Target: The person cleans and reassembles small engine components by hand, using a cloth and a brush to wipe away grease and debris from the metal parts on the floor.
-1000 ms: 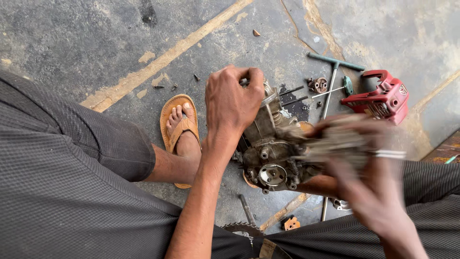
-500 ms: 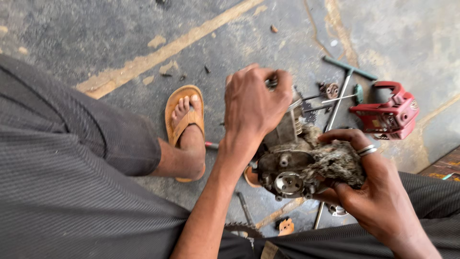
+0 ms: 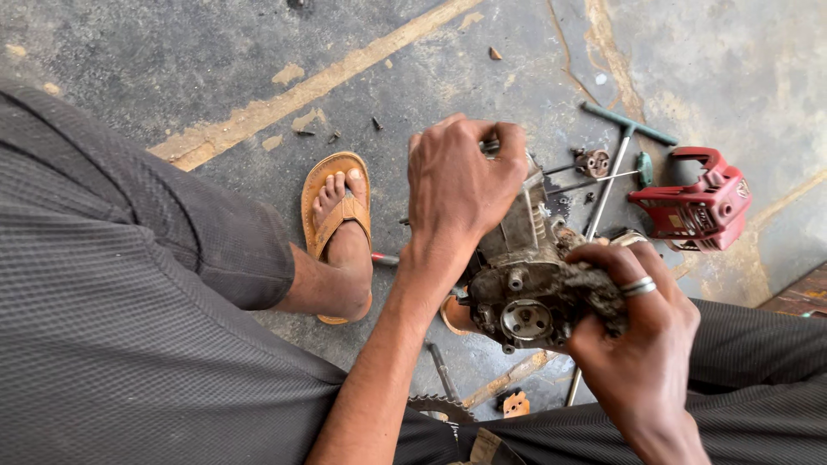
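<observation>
Head view looks straight down on a person squatting over a small engine [image 3: 525, 293], grimy and grey, held just above the concrete floor [image 3: 172, 69] between the knees. The right hand [image 3: 642, 344] is wrapped around the engine's right side, fingers curled tight over the dirty casing, two rings on one finger. The left hand [image 3: 461, 185] sits on top of the engine, closed in a fist around a tool handle [image 3: 489, 146], of which only a short bit shows between the knuckles; what the tool bites into is hidden under the hand.

As for progress, I'd judge the stripping-down well under way: the engine is bare of its housing, a round opening shows on its near face, and a red cover [image 3: 698, 202] lies apart to the right. Loose parts lie near it on the floor: a T-handle wrench [image 3: 620, 146], a small round part [image 3: 593, 162], a thin rod beside that. A toothed sprocket [image 3: 439, 405] and a small orange piece [image 3: 515, 403] lie below the engine. The core itself is not yet opened, so much seems left.

No packages, labels or signs show. The only marking is a worn yellow line [image 3: 319, 86] painted slantwise across the floor, above a foot in a tan sandal [image 3: 336, 202].
</observation>
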